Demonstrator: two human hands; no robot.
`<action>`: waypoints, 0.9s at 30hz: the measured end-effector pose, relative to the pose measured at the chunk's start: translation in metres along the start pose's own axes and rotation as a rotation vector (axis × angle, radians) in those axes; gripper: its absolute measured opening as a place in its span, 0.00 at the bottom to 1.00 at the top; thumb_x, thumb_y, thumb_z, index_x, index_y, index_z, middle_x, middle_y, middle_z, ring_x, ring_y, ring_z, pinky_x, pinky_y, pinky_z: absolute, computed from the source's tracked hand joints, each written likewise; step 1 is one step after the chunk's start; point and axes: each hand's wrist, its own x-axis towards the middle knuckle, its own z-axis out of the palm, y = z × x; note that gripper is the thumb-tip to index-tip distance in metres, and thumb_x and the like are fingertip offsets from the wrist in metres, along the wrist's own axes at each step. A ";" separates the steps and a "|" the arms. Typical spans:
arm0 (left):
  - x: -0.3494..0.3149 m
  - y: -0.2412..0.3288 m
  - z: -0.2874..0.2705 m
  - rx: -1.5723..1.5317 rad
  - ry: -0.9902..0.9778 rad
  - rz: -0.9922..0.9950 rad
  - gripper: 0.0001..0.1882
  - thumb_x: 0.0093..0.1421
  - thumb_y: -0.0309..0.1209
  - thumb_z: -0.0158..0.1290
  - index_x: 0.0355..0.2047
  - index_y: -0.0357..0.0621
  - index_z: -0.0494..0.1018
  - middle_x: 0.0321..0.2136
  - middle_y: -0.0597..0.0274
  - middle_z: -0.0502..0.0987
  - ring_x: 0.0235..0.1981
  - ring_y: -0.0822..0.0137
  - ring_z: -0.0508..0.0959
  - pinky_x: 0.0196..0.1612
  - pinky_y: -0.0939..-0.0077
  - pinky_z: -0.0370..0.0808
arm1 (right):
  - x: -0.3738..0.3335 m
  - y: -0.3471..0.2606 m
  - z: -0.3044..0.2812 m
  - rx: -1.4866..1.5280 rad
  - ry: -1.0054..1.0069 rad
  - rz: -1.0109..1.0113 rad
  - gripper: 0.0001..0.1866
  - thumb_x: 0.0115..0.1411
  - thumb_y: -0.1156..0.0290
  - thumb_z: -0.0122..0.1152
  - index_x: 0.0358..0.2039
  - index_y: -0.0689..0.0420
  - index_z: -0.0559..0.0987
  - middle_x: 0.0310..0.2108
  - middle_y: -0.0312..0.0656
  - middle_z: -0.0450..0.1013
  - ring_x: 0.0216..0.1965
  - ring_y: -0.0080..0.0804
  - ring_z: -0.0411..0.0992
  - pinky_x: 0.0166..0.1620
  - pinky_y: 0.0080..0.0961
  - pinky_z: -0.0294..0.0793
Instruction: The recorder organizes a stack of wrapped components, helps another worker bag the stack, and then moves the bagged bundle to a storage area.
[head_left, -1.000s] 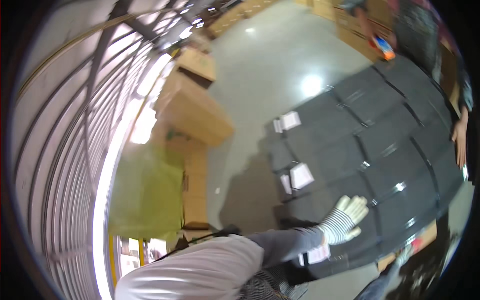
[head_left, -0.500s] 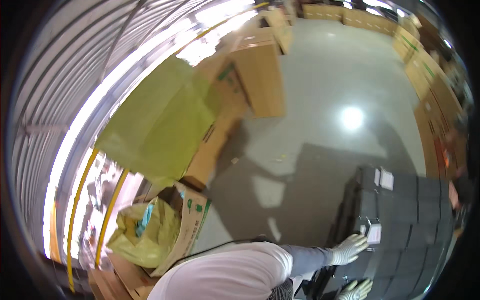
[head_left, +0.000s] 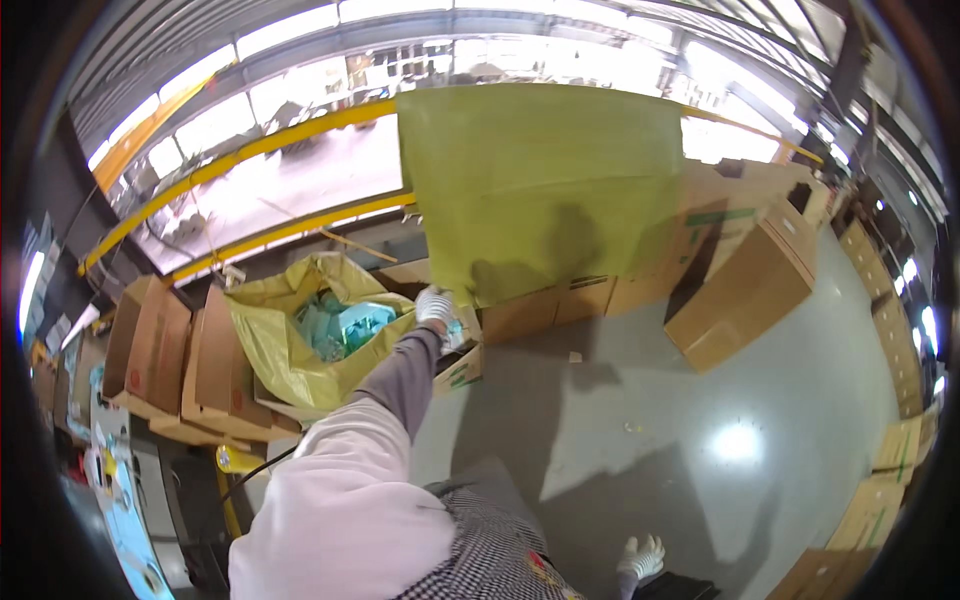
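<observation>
My left arm stretches forward, its white striped-gloved hand over the edge of a cardboard box. Beside it stands an open yellow sack with crumpled light-blue plastic inside. The back of the left hand hides most of its fingers, so any grip there is unclear. Low at the right, my right hand wears the same kind of glove. Its fingers are spread and nothing is in them. Just beyond it, a corner of a dark stack shows at the lower edge.
A yellow-green sheet hangs from a yellow rail ahead. Open cartons stand at the left. A large carton leans at the right on the grey floor. More cartons line the far right.
My view has swung left, toward the sack and the rail. My left hand has left the black stacked boxes and now reaches to the carton by the sack. The right hand remains near the stack.
</observation>
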 end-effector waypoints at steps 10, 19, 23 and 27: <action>0.005 -0.098 0.021 -0.221 -0.044 -0.710 0.14 0.57 0.37 0.58 0.35 0.39 0.83 0.25 0.61 0.82 0.24 0.69 0.80 0.33 0.71 0.76 | 0.157 -0.184 0.134 0.116 -0.500 -0.216 0.22 0.56 0.60 0.67 0.50 0.56 0.81 0.45 0.46 0.80 0.47 0.41 0.79 0.54 0.34 0.76; 0.202 -0.193 0.116 -0.226 0.223 -0.438 0.30 0.55 0.30 0.58 0.60 0.42 0.69 0.47 0.52 0.80 0.49 0.59 0.79 0.54 0.71 0.73 | 0.290 -0.433 0.201 0.683 -0.934 -0.424 0.21 0.64 0.69 0.61 0.56 0.62 0.76 0.53 0.49 0.75 0.56 0.39 0.72 0.60 0.33 0.70; 0.332 -0.104 0.143 -1.262 0.264 -0.446 0.28 0.56 0.21 0.58 0.58 0.46 0.69 0.44 0.61 0.75 0.41 0.68 0.75 0.45 0.73 0.76 | 0.327 -0.449 0.182 0.587 -0.982 -0.336 0.20 0.62 0.72 0.64 0.55 0.62 0.76 0.49 0.48 0.76 0.52 0.36 0.74 0.57 0.29 0.71; 0.333 -0.143 0.164 -0.073 -0.063 -0.344 0.23 0.54 0.36 0.63 0.49 0.44 0.76 0.42 0.50 0.83 0.40 0.55 0.83 0.44 0.65 0.78 | 0.344 -0.451 0.196 0.536 -0.984 -0.280 0.20 0.63 0.71 0.63 0.55 0.63 0.76 0.49 0.48 0.77 0.51 0.34 0.74 0.56 0.28 0.72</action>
